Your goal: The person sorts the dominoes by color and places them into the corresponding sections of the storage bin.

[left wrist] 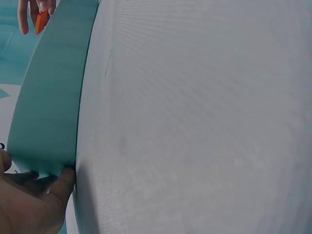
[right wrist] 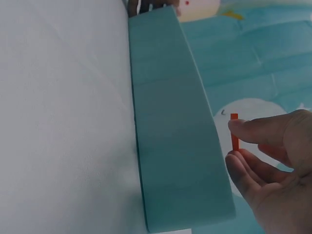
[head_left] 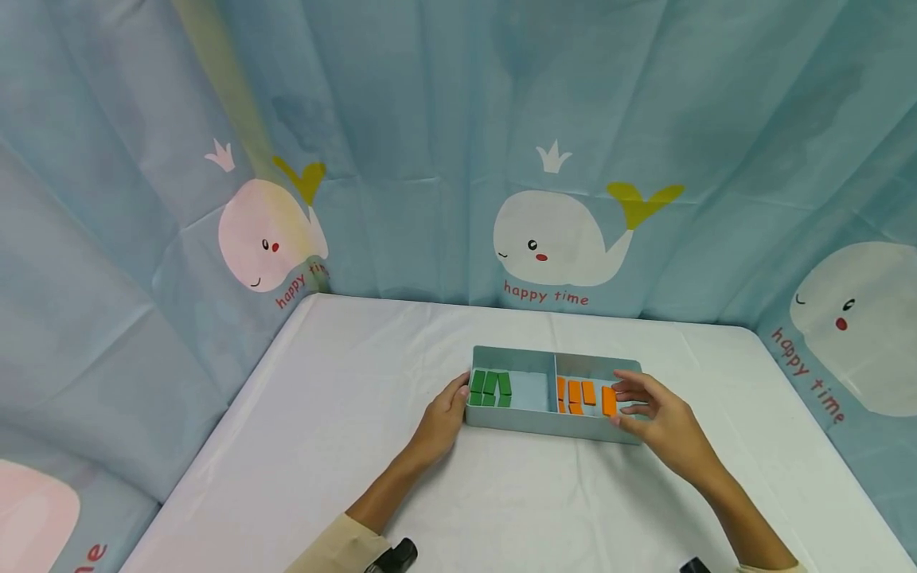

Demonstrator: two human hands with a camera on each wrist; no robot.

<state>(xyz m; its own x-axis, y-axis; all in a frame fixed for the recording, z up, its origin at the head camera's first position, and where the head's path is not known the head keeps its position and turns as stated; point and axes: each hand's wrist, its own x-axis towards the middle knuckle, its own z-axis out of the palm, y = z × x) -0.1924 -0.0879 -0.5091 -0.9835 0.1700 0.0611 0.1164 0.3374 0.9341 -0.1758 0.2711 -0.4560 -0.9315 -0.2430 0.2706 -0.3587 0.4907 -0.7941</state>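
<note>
A grey-green two-compartment box [head_left: 552, 423] lies on the white table. My left hand [head_left: 438, 422] holds its left end; in the left wrist view, fingers [left wrist: 62, 187] bend against the end wall. Over the right compartment, my right hand [head_left: 662, 426] pinches an orange rectangular block [head_left: 609, 401] between thumb and fingertips. The right wrist view shows this block [right wrist: 234, 131] upright, above the box's rim. Several orange blocks [head_left: 575, 391] lie in rows in the right compartment. Several green blocks [head_left: 490, 383] lie in rows at the left of the left compartment.
A divider [head_left: 556, 383] separates the two compartments. White cloth [head_left: 344, 414] covers the table. Behind and at the sides hang blue curtains [head_left: 408, 143] printed with whales and lettering. Dark wrist devices [head_left: 396, 555] sit near both sleeves.
</note>
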